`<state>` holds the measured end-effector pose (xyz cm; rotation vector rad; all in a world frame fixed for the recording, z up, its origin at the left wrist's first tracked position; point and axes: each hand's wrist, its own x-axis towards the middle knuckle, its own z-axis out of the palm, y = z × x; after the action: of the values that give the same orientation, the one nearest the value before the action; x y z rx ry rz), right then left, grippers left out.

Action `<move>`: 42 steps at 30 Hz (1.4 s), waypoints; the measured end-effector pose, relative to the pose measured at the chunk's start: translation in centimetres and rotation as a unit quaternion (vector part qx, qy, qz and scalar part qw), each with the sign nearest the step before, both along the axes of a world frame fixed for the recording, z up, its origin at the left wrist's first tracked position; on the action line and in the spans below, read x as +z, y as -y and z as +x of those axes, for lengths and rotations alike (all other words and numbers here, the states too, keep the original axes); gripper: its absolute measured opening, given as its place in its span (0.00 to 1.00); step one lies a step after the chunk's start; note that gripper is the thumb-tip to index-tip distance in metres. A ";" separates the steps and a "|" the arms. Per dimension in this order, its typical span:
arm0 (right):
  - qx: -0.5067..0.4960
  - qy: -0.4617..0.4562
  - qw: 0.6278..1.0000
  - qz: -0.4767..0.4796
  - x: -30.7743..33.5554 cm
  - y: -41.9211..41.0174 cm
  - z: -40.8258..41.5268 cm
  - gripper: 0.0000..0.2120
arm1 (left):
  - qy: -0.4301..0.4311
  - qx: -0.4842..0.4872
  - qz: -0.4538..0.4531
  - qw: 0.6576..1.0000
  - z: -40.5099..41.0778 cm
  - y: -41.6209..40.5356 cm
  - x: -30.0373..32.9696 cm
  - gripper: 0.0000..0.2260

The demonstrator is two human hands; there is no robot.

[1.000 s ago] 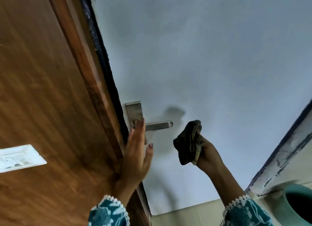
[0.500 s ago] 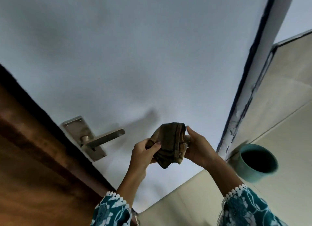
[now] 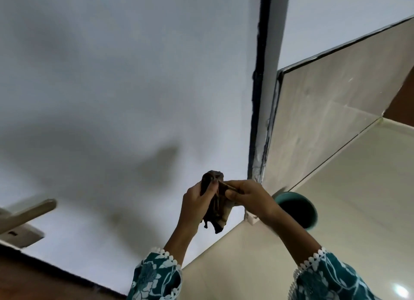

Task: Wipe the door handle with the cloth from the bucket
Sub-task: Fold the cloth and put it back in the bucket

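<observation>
A dark brown cloth [image 3: 219, 206] hangs bunched between both of my hands in the lower middle of the head view. My left hand [image 3: 197, 204] grips its left side and my right hand [image 3: 248, 197] pinches its upper right edge. The metal door handle [image 3: 29, 211] with its backplate sits at the far left edge, blurred, well apart from the cloth. A teal bucket [image 3: 310, 207] stands on the floor just behind my right wrist, its dark inside showing.
The pale grey door face [image 3: 112, 98] fills the left and centre. Its wooden edge [image 3: 33, 279] runs along the bottom left. A dark-edged door frame [image 3: 261, 98] rises in the middle, with beige wall and floor tiles [image 3: 336, 187] to the right.
The view has swung right, away from the handle toward the bucket. My left hand left the handle and joined the right on the cloth, which now hangs longer and narrower between them.
</observation>
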<state>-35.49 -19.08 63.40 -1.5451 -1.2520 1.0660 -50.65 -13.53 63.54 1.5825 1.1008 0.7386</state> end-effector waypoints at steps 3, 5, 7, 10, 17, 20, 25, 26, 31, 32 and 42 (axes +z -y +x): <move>-0.141 -0.031 0.989 -0.022 0.0 1.4 4.9 0.09 | 0.038 0.050 0.013 0.998 4.5 1.0 -1.4 0.16; -0.215 -0.071 0.974 -0.024 0.0 2.1 7.7 0.10 | 0.024 0.038 0.067 0.997 7.4 1.9 -2.3 0.15; -0.249 -0.076 0.965 -0.021 0.2 2.4 9.6 0.12 | 0.006 0.011 0.131 0.991 9.9 2.9 -2.8 0.16; -0.267 -0.051 0.962 -0.019 0.5 2.8 12.1 0.14 | -0.017 -0.003 0.223 0.975 13.5 3.7 -3.0 0.16; -0.285 -0.052 0.955 -0.059 0.2 2.2 18.9 0.09 | -0.048 -0.060 0.324 0.943 19.2 1.8 -4.9 0.13; -0.251 -0.047 0.961 -0.107 -0.6 0.8 21.4 0.15 | -0.019 -0.118 0.357 0.926 22.7 0.6 -5.5 0.17; -0.259 -0.201 0.931 -0.158 -4.0 -2.2 26.6 0.17 | 0.024 -0.167 0.315 0.934 28.7 -1.9 -6.7 0.14; -0.276 -0.258 0.911 -0.165 -4.9 -2.7 28.0 0.16 | 0.039 -0.145 0.228 0.962 29.8 -2.3 -6.9 0.12; -0.328 -0.403 0.832 -0.193 -9.3 -2.6 34.7 0.13 | 0.104 -0.015 -0.059 0.993 34.0 -4.8 -9.3 0.12; -0.338 -0.405 0.825 -0.201 -10.0 -2.3 35.8 0.12 | 0.113 -0.005 -0.088 0.990 34.5 -5.1 -9.8 0.12; -0.388 -0.287 0.802 -0.351 -23.8 -1.6 48.0 0.05 | 0.070 0.080 -0.400 0.911 41.4 -4.7 -21.6 0.10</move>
<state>12.55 -17.46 39.60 -1.7890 0.2752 1.3189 -9.26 -8.80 41.92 0.7383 1.2213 0.4033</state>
